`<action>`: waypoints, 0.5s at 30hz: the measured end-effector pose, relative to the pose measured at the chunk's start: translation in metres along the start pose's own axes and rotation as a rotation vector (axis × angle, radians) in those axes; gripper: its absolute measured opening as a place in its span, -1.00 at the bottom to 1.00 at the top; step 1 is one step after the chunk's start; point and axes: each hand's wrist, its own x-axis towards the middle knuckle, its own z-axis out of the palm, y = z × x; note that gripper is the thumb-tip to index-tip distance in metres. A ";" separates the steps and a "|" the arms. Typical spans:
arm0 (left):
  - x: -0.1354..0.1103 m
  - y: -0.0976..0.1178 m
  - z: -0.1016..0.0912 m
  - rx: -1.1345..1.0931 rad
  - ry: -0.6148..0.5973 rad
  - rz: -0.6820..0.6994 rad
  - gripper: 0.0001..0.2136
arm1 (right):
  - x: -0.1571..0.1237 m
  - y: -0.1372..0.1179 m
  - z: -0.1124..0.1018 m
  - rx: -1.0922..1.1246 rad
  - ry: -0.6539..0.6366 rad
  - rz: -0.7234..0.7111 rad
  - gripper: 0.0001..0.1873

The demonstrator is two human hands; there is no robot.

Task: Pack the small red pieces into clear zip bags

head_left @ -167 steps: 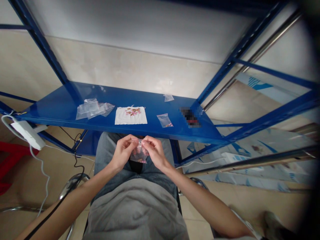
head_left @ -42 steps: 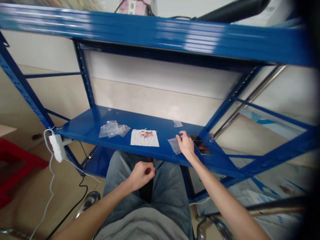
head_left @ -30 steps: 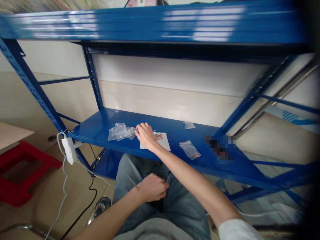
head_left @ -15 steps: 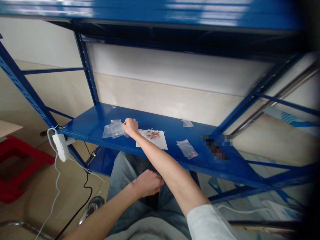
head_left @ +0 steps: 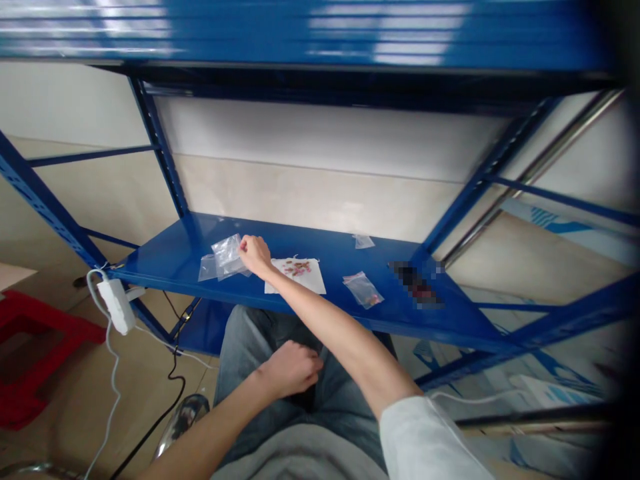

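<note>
R hand (head_left: pixel 255 256) on 2+ clear baggies (head_left: pixel 227 257); L hand (head_left: pixel 292 369) on jeans (head_left: pixel 250 353).

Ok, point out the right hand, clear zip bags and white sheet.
Right hand (head_left: pixel 255 256): head view, back of hand.
Clear zip bags (head_left: pixel 227 255): head view, topmost bag.
White sheet (head_left: pixel 311 284): head view, bare lower part.

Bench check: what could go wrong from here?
The right hand is on the clear zip bags, beside the white sheet. A careless sweep might scatter the small pink and brown pieces lying uncovered there. The light bags also sit near the front edge of the blue shelf and could slip off.
</note>
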 end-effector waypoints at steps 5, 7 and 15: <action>-0.004 0.002 -0.018 -0.112 0.148 -0.096 -0.85 | -0.074 0.009 -0.058 0.232 0.088 -0.213 -0.95; -0.006 0.003 -0.018 -0.219 0.219 -0.133 -0.82 | -0.119 0.013 -0.079 0.368 0.123 -0.205 -0.96; 0.000 -0.011 -0.010 -0.940 0.300 -0.241 -0.69 | -0.265 0.045 -0.082 0.633 0.130 0.075 -0.92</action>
